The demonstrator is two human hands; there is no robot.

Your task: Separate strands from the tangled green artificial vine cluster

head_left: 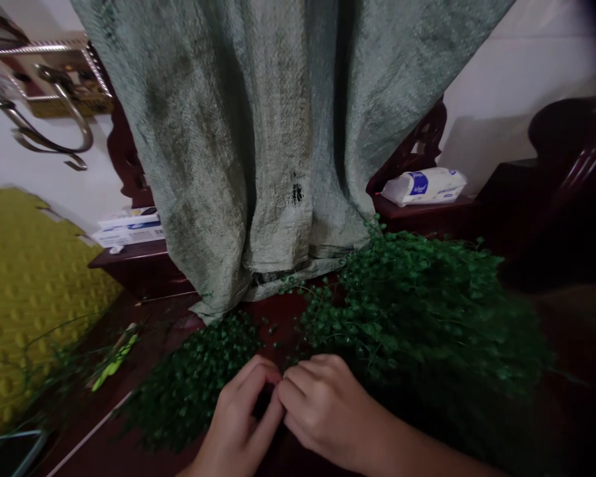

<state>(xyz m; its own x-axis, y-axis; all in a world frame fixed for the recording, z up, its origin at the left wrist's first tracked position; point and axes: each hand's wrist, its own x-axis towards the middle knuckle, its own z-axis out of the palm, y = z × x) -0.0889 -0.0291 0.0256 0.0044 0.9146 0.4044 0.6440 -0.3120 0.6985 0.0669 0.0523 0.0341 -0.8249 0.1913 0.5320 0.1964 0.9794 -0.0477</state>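
My left hand [243,417] and my right hand [322,404] meet at the fingertips, low in the middle of the head view. Both are closed in a pinch, and whatever lies between the fingers is too small or hidden to make out. Beyond and to the left of them lies a small heap of green leafy stems [193,377]. A larger, bushier heap of the same greenery [427,305] spreads to the right. Both heaps rest on a dark red wooden surface [278,311].
A grey-green woven sack [288,132] hangs down behind the greenery. White tissue packs stand left [129,232] and right [424,185]. A bright green-handled tool [114,361] lies at the left, near a yellow bumpy mat [34,291]. Metal hooks [54,119] are on the wall.
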